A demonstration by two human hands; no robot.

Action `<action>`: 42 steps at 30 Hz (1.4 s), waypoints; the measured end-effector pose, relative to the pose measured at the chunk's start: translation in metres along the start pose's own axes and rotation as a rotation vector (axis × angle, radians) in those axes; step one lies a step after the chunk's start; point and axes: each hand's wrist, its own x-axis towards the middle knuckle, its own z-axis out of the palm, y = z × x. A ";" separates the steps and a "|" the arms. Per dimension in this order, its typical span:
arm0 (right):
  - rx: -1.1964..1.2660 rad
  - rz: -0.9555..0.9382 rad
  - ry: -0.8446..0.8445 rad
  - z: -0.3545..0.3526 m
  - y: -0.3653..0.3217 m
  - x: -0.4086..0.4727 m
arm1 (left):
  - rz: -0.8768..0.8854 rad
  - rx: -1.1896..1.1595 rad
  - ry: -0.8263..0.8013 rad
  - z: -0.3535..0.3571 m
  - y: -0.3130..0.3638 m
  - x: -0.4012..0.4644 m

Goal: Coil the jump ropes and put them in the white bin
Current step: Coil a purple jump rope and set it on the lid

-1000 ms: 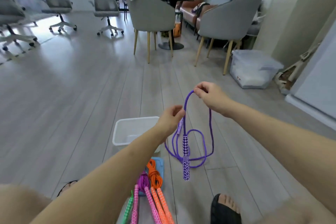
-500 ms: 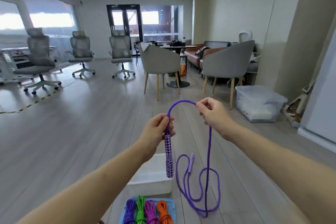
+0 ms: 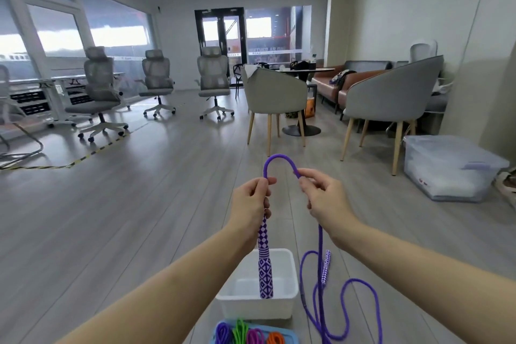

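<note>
Left hand (image 3: 250, 208) closed round top of purple rope's (image 3: 279, 160) patterned handle (image 3: 264, 265); handle hangs upright over white bin (image 3: 282, 308). Right hand (image 3: 325, 200) pinches cord between thumb and fingers. Cord arches between both hands, then drops from right hand in loose loops right of bin, second handle (image 3: 326, 267) dangling among them. Bin on floor, nothing visible inside. Blue tray (image 3: 291, 339) just in front of bin holds purple, green, magenta, orange ropes, partly cut off by frame edge.
</note>
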 end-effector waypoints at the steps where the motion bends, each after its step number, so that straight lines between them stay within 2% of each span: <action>1: 0.003 0.000 0.021 0.000 0.002 0.001 | 0.008 0.035 -0.011 -0.001 -0.002 0.000; 6: 0.073 0.138 0.201 0.002 0.014 0.000 | 0.045 0.146 -0.105 -0.003 -0.006 -0.006; 13: 0.107 0.150 0.029 0.009 0.007 -0.023 | -0.002 0.104 -0.040 0.001 -0.010 -0.009; 21: 0.156 0.114 0.147 0.006 0.007 -0.029 | -0.083 0.095 -0.180 0.007 -0.018 -0.014; 34: 0.153 0.176 0.101 0.006 0.008 -0.033 | -0.064 0.122 -0.189 0.007 -0.017 -0.018; 42: 0.151 0.199 0.063 0.004 0.005 -0.035 | -0.127 0.056 -0.240 0.005 -0.017 -0.017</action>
